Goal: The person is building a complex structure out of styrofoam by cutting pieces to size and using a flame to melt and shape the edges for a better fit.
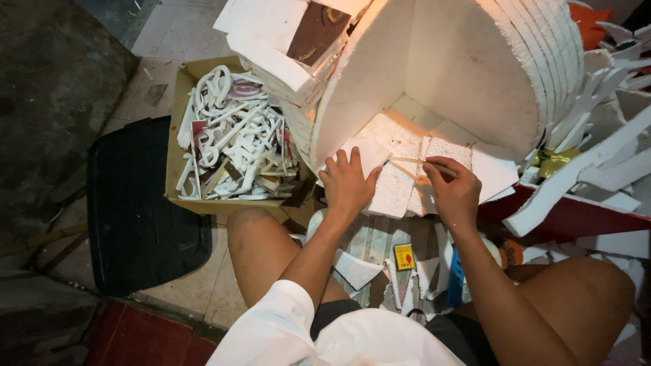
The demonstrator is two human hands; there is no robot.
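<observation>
I sit on the floor with white foam pieces before me. My left hand (pixel 347 183) lies flat, fingers spread, pressing a white foam sheet (pixel 393 184) down. My right hand (pixel 453 191) pinches a thin wooden stick (pixel 405 161) that lies across the foam sheet, its tip pointing toward my left hand. Just behind the sheet stands a large rounded white foam block (pixel 468 68), its cut faces forming a corner.
A cardboard box (pixel 178 156) full of white foam cut-outs sits to the left, beside a black plastic lid (pixel 135 217). Foam scraps, a small yellow box (pixel 404 257) and a blue object (pixel 456 274) lie between my knees. More foam offcuts (pixel 603 156) and a red board pile up at right.
</observation>
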